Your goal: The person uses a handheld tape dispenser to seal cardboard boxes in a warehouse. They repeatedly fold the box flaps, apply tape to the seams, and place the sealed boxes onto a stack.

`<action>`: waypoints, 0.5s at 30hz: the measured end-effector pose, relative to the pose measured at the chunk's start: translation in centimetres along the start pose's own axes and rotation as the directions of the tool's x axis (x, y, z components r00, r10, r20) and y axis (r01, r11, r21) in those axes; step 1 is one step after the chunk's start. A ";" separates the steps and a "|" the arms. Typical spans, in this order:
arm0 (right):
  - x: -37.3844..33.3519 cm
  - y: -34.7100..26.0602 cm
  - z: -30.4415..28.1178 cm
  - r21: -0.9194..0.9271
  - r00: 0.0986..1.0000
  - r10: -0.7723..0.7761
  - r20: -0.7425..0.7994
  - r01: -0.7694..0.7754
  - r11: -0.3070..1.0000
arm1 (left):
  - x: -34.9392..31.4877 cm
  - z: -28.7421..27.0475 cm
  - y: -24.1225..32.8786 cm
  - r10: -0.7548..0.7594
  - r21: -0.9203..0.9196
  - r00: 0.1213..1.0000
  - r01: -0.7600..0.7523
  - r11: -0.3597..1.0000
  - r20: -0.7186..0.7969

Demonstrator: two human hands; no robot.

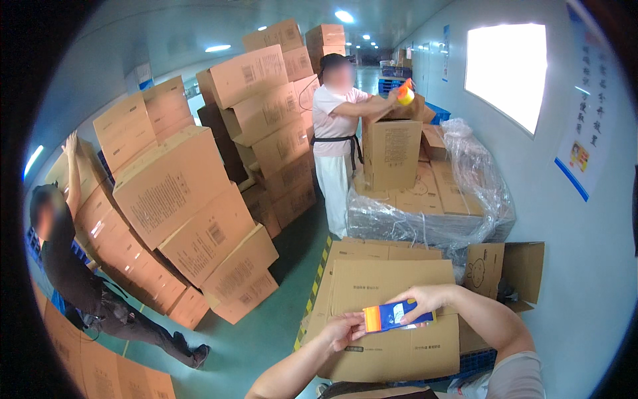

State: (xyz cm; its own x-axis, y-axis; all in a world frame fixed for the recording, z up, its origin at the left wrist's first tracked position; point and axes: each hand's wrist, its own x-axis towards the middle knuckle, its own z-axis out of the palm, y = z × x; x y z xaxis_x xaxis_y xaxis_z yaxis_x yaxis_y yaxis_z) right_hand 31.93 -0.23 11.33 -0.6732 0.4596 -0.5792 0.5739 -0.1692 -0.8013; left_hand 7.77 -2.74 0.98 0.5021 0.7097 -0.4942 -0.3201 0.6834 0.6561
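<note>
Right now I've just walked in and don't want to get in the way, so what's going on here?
The person's right hand grips a flat blue packet with an orange end, and the left hand is at that orange end, above brown cardboard. Ahead, a co-worker in a white top holds an orange-and-yellow object by a tall brown cardboard box. At far left, a co-worker in dark clothes reaches up to stacked brown cartons.
</note>
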 end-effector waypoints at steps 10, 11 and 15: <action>-1.8 -0.3 -0.4 -0.013 0.984 0.167 -0.064 -0.168 0.986 | -4.2 -10.0 6.9 0.246 0.372 0.948 -0.158 0.915 -0.201; -2.2 -0.3 -0.2 0.029 0.973 0.207 -0.105 -0.205 0.978 | -3.9 -11.4 7.4 0.215 0.333 0.950 -0.132 0.934 -0.226; -2.1 -1.6 0.7 -0.095 0.974 0.140 -0.175 -0.159 0.983 | -4.4 -11.2 7.6 0.186 0.302 0.931 -0.088 0.949 -0.315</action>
State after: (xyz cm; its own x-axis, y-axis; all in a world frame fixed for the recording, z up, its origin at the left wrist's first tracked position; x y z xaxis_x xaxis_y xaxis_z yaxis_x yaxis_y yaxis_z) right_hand 32.07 -1.54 13.67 -0.4936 0.5770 -0.6507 0.7153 -0.1561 -0.6811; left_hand -5.92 1.22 1.75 0.1552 0.8414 -0.5176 -0.1056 0.5351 0.8382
